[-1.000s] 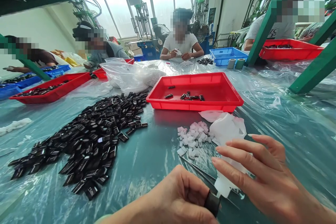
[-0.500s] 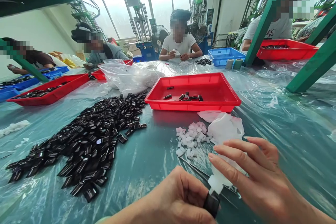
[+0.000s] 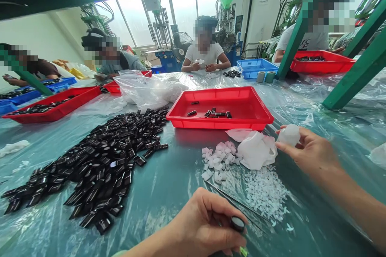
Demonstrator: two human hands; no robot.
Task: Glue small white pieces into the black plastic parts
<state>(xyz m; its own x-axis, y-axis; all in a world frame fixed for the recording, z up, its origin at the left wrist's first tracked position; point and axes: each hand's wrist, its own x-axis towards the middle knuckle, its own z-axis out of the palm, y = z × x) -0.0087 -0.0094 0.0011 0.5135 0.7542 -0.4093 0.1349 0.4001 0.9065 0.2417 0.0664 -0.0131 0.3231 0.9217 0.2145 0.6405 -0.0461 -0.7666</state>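
At the bottom centre my left hand [image 3: 211, 225] is closed round a small black part [image 3: 237, 223] with a pale round end. My right hand [image 3: 313, 148], at the right, holds a translucent white piece [image 3: 289, 135] between thumb and fingers. Between the hands lies a heap of tiny white bits [image 3: 267, 192], with thin metal tweezers [image 3: 232, 200] beside it. Small whitish blocks [image 3: 221, 156] and a crumpled white bag [image 3: 257, 150] lie behind the tweezers. To the left spreads a large pile of glossy black parts [image 3: 102, 160].
A red tray [image 3: 220, 122] with several black parts stands behind the bag. Clear plastic bags [image 3: 144, 92] lie at its left. Green posts [image 3: 356, 72] rise at the right. Several people sit across and beside the table, near more trays.
My right hand has moved right and back, away from my left hand, and now holds the white piece. The black part in my left hand has turned, showing its round end.
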